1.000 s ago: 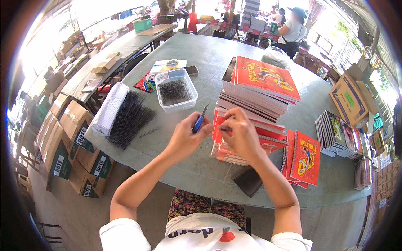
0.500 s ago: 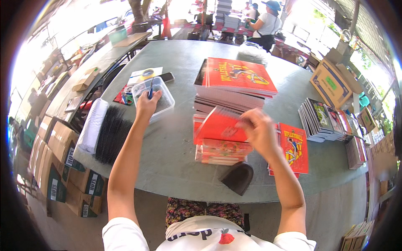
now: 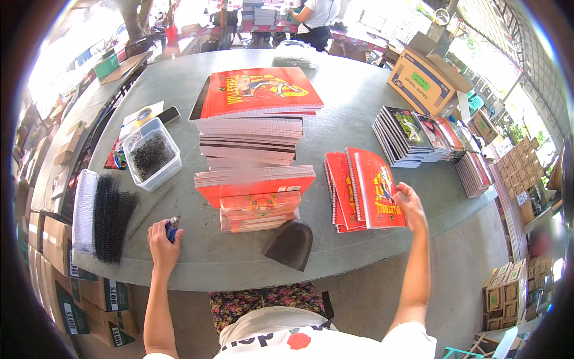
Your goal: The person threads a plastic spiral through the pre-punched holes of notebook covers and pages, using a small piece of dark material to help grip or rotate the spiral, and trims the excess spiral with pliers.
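My left hand [image 3: 164, 242], low over the table's near left, is closed around blue-handled pliers [image 3: 172, 228]. Beside it a black spiral wire [image 3: 149, 210] lies loose on the tabletop. My right hand [image 3: 411, 206] grips the right edge of a red spiral notebook [image 3: 378, 190], tilted over a small pile of red notebooks [image 3: 341, 194]. In the middle stands a tall stack of unbound-looking red-covered books [image 3: 251, 134]. In front of it are a red-covered block of pages [image 3: 257, 182] and a plastic-wrapped red packet [image 3: 260, 209].
A clear tub [image 3: 170, 170] holds black wire bits. Bundled black spirals [image 3: 110, 218] lie beside a white roll [image 3: 85, 209]. A dark curved pad [image 3: 289, 244] sits near the front edge. Notebook stacks [image 3: 400, 137] and a cardboard box [image 3: 418, 84] stand right; a person [image 3: 314, 21] stands beyond.
The view has swung to the right. My left hand has come down from the tub toward the near edge with the pliers. My right hand has left the middle stack for the notebooks at right.
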`<state>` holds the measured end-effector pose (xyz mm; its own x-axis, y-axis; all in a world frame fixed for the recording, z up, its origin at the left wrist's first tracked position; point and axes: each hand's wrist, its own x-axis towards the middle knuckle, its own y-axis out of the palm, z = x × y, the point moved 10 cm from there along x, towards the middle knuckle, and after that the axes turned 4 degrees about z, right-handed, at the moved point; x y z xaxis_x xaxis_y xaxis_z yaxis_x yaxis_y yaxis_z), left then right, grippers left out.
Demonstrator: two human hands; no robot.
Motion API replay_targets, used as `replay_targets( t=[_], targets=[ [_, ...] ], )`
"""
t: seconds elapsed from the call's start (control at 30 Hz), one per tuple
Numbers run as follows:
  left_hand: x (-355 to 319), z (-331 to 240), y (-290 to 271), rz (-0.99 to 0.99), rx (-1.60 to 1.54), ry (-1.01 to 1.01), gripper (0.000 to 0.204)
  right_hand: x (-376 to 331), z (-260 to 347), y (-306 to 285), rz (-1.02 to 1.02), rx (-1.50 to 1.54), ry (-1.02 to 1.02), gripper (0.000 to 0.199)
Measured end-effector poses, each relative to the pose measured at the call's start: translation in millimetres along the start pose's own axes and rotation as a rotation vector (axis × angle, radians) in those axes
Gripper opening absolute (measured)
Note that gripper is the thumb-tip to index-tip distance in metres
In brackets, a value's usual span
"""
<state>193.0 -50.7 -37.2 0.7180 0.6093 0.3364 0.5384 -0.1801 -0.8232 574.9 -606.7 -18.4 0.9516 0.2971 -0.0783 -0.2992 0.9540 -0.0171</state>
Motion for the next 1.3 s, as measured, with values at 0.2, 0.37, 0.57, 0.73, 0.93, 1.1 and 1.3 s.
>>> replay_targets(
  t=[0.2,0.37,0.57,0.73,0.93,1.1,1.3],
  targets=[
    [-15,-11,10,-0.017,0.22,-0.016,0.053,0,23,13,-0.162,-0.483,-0.152,0.056],
    [-4,6,-31,-0.098,0.161,0.041,0.036,-4,61,72,-0.184,-1.161,-0.127,0.053],
    [-14,119,-57,-0.017,0.412,-0.221,0.022,-84,152,302,0.163,-0.888,-1.027,0.034],
    [-7,73,-100,-0.214,0.197,-0.142,0.018,-120,148,427,0.324,-0.92,-1.238,0.032],
    [-9,67,-168,-0.338,-0.701,-0.27,0.017,-150,126,418,0.334,-0.849,-1.524,0.03],
    [29,-10,-189,-0.552,-0.928,0.011,0.029,-162,123,429,0.332,-0.943,-1.516,0.027],
    [47,-115,-62,0.024,-0.742,0.094,0.02,-86,139,448,0.425,-0.808,-0.966,0.028]
  ],
)
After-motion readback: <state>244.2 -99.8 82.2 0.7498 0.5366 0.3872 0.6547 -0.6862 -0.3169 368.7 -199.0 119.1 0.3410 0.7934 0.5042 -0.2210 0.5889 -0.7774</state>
